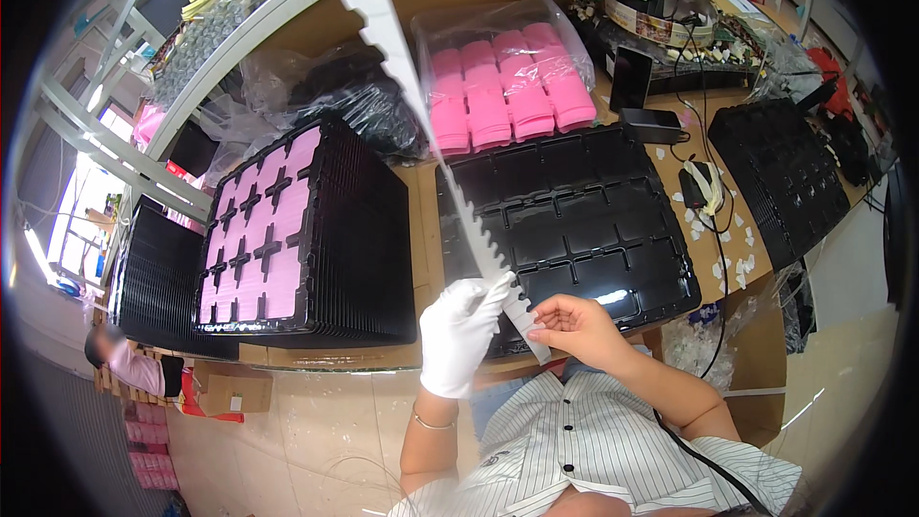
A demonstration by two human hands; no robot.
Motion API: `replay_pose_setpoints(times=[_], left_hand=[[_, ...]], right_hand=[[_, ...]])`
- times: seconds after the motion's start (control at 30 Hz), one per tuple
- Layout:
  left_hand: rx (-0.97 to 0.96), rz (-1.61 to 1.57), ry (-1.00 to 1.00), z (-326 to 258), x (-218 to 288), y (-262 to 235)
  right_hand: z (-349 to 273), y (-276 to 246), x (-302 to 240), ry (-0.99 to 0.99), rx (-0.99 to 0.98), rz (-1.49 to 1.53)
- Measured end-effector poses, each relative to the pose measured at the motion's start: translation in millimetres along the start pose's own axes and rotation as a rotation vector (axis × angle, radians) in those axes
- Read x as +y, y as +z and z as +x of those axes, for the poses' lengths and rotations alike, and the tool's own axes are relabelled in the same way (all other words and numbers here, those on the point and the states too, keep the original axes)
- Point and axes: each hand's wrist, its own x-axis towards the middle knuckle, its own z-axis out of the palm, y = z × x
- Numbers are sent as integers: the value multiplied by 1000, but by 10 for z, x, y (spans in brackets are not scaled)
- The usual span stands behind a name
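My left hand (pixel 459 335), in a white glove, is closed on a long white strip (pixel 371 0) with notches along one edge. The strip rises slanting from my hands past the top of the view. Bare, my right hand (pixel 581 333) pinches the strip's lower end between thumb and curled fingers. Under and beyond both hands lies a black plastic tray (pixel 613 268) with several shallow compartments; nothing lies in the ones I can see. To the left stands a tall stack of black trays (pixel 359 249), its top one filled with pink pieces (pixel 251 268).
Pink bundles (pixel 507 86) in clear plastic lie behind the tray. More black trays (pixel 780 172) stand at right. Between them are white scraps (pixel 735 268), a black cable (pixel 720 325) and a round tin (pixel 661 14). A person (pixel 134 364) sits far left.
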Motion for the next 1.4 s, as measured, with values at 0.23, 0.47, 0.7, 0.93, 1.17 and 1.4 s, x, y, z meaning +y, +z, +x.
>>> replay_pose_setpoints(times=[0.23, 0.47, 0.7, 0.93, 1.17, 1.4], left_hand=[[236, -205, -135, 59, -442, 25], [275, -360, -223, 697, -735, -3], [345, -384, -239, 1070, -858, -84], [322, -362, -253, 1034, -780, -87], [297, -409, -260, 1006, -852, -38], [293, -409, -234, 963, -827, -31]], right_hand=[[279, 104, -124, -105, 158, -249], [998, 8, -401, -943, 40, -939], [2190, -212, -360, -571, 224, -915], [2535, -330, -319, -402, 17, -1138], [2515, -275, -342, -256, 68, -1164], [2474, -201, -316, -254, 130, -1215]])
